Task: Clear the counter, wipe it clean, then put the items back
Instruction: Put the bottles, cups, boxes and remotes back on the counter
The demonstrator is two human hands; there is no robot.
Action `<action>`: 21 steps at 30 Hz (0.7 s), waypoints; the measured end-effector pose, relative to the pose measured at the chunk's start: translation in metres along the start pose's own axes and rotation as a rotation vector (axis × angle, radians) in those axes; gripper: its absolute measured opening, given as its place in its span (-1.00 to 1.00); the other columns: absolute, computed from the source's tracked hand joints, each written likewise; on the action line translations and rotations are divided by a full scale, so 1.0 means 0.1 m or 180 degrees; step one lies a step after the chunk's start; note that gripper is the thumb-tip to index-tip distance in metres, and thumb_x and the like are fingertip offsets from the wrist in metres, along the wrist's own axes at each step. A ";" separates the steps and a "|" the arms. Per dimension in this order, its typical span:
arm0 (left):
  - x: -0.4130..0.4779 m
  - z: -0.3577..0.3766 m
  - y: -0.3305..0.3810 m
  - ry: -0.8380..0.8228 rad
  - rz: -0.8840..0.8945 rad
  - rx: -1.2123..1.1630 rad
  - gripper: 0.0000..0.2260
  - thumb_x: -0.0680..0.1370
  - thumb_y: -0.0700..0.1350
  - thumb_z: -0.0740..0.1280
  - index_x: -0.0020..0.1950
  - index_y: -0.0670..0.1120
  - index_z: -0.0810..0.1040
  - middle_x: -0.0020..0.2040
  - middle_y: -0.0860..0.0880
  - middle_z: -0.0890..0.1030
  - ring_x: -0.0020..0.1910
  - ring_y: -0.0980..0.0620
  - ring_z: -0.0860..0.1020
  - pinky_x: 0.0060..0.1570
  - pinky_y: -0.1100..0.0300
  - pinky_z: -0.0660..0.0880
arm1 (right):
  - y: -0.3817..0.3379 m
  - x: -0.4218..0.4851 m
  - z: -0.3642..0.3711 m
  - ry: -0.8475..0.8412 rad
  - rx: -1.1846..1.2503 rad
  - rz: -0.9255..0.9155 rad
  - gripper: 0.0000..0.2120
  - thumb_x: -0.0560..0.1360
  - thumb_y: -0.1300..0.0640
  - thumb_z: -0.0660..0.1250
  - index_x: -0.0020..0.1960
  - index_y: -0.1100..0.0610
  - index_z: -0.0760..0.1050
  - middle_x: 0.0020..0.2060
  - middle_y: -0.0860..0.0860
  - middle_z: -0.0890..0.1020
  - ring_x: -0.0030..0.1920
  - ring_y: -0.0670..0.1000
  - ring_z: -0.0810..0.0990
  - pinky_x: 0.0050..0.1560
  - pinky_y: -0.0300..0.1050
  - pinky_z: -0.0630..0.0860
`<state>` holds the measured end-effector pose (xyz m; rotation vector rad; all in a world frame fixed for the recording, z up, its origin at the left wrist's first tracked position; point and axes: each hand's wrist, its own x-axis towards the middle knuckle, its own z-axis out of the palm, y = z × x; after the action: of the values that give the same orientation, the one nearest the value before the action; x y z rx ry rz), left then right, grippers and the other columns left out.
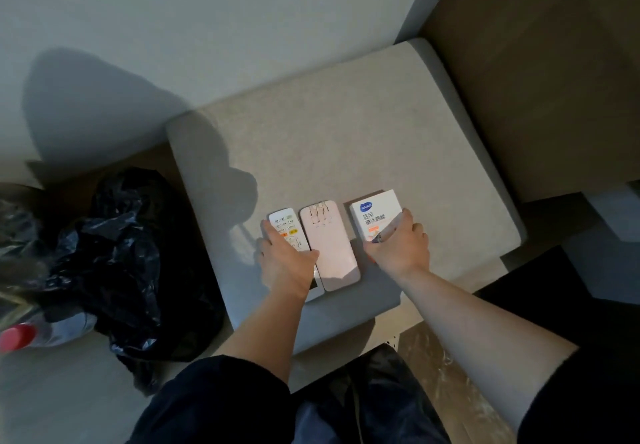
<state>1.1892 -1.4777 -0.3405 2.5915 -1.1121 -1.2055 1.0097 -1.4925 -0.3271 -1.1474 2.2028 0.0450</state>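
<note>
Black bag [131, 263] sits left of the counter [346, 124]; my left hand [287, 260] grips the remote [289, 227], just beside the white adapter [332, 249]; my right hand [398, 242] grips the box [375, 213]; the row lies near the front edge, with broad counter top behind it.

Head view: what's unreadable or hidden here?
Remote: lower buttons, head view, covered by left hand.
White box: lower label, head view, covered by right hand.
Red-capped bottle: head view, cut off by left edge, blurred.
Black bag: head view, contents hidden by its folds.
</note>
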 end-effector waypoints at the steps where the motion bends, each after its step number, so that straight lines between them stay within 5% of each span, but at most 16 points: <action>1: 0.02 -0.01 0.00 -0.0028 -0.0038 -0.0126 -0.10 0.39 -0.08 0.54 0.52 -0.03 -0.01 0.29 -0.14 0.37 0.31 -0.15 0.36 0.20 -0.06 0.43 | 0.02 0.02 -0.02 0.0096 0.0013 0.0025 -0.07 0.34 -0.11 0.47 0.50 0.11 0.03 0.30 0.13 0.34 0.31 0.18 0.31 0.25 0.06 0.35; 5: 0.05 -0.08 0.04 0.0005 -0.0203 -0.0615 -0.38 0.41 -0.21 0.47 0.36 -0.11 0.20 0.21 -0.14 0.47 0.12 -0.10 0.51 -0.02 0.01 0.56 | 0.03 0.04 -0.08 0.0442 -0.0184 -0.0230 -0.10 0.40 -0.09 0.44 0.52 0.17 0.01 0.43 0.16 0.25 0.43 0.19 0.20 0.38 0.11 0.21; 10: 0.02 -0.12 0.05 -0.0032 -0.0242 -0.0725 -0.57 0.46 -0.27 0.41 0.24 -0.15 0.29 0.17 -0.13 0.53 0.06 -0.10 0.58 -0.32 0.21 0.45 | 0.03 -0.03 -0.09 0.0377 -0.0106 -0.0426 -0.10 0.41 -0.07 0.45 0.53 0.17 0.00 0.47 0.15 0.21 0.48 0.16 0.15 0.45 0.11 0.14; 15: -0.01 -0.18 0.01 -0.0109 -0.0404 -0.1257 -0.63 0.49 -0.23 0.45 0.25 -0.20 0.47 0.15 -0.14 0.60 0.09 -0.13 0.60 -0.12 0.11 0.54 | 0.23 0.00 -0.14 0.0187 0.0015 -0.0271 -0.11 0.40 -0.07 0.46 0.52 0.15 0.01 0.44 0.14 0.27 0.44 0.16 0.21 0.41 0.10 0.23; 21: -0.15 -0.22 0.18 0.0005 -0.0406 -0.2041 -0.68 0.53 -0.22 0.41 0.26 -0.25 0.51 0.15 -0.12 0.62 -0.03 -0.01 0.58 -0.32 0.28 0.46 | 0.40 0.00 -0.27 0.0055 0.0195 -0.0262 -0.02 0.38 -0.08 0.50 0.55 0.09 -0.05 0.45 0.09 0.26 0.46 0.12 0.22 0.40 0.06 0.30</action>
<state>1.1877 -1.4862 -0.3102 2.1777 -0.4471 -1.3099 0.9657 -1.4759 -0.3157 -1.2071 2.1545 -0.0671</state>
